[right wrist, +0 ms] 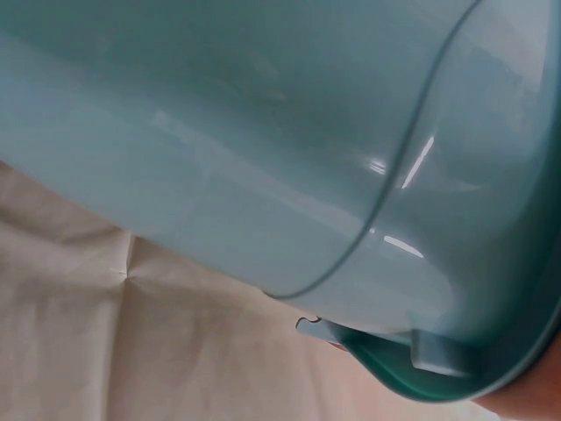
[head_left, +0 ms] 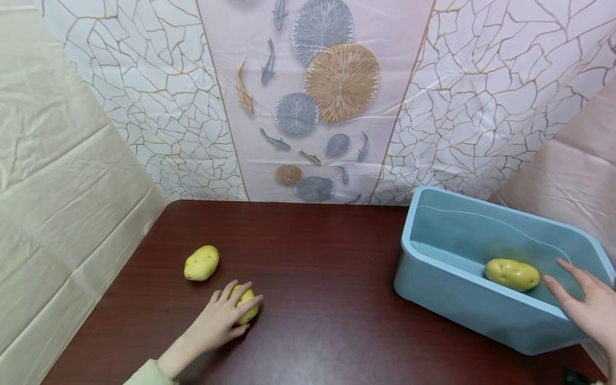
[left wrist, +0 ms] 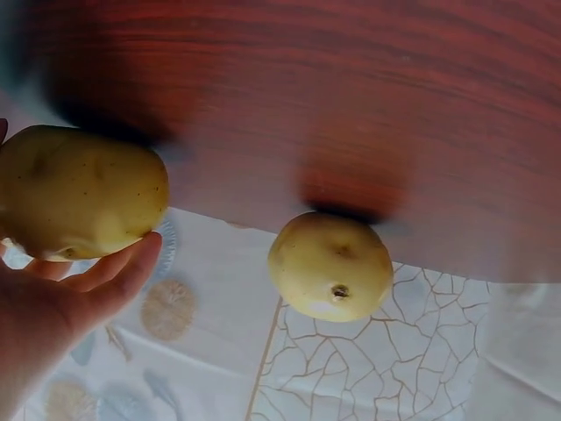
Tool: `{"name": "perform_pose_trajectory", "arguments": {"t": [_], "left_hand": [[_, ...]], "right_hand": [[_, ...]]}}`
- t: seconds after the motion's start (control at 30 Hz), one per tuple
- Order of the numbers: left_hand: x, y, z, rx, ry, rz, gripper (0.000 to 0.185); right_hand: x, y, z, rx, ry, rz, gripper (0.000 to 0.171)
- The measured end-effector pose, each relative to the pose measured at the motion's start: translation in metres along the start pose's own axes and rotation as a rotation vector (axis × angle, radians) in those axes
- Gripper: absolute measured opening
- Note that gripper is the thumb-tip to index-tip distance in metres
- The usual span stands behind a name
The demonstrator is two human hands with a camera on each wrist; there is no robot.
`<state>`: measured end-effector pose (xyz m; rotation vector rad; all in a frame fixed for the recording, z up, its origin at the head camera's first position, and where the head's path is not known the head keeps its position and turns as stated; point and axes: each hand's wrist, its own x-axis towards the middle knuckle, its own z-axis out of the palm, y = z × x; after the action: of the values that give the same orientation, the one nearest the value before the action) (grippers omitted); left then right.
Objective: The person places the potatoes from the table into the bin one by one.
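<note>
My left hand [head_left: 218,320] rests on a dark wooden surface [head_left: 327,299] with its fingers curled around a yellow potato [head_left: 245,302], and a second potato [head_left: 201,262] lies just beyond it to the left, apart from the hand. My right hand [head_left: 584,305] is spread with straight fingers over the near right rim of a blue plastic tub [head_left: 443,283], holding nothing. A third potato [head_left: 512,274] lies inside the tub just beside those fingertips.
</note>
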<state>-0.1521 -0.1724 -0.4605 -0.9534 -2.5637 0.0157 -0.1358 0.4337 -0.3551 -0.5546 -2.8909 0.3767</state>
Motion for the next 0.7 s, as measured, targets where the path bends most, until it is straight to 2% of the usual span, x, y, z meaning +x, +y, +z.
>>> {"name": "perform_pose_trajectory", "arguments": {"t": [0.43, 0.7], "left_hand": [[0.0021, -0.0067, 0.0065, -0.051, 0.008, -0.018, 0.065], [0.0014, -0.0079, 0.0085, -0.130, -0.032, -0.032, 0.068]], "right_hand": [[-0.0004, 0.0001, -0.0017, -0.005, -0.008, -0.015, 0.077], [0.0006, 0.0008, 0.0008, -0.008, 0.022, -0.018, 0.075]]}}
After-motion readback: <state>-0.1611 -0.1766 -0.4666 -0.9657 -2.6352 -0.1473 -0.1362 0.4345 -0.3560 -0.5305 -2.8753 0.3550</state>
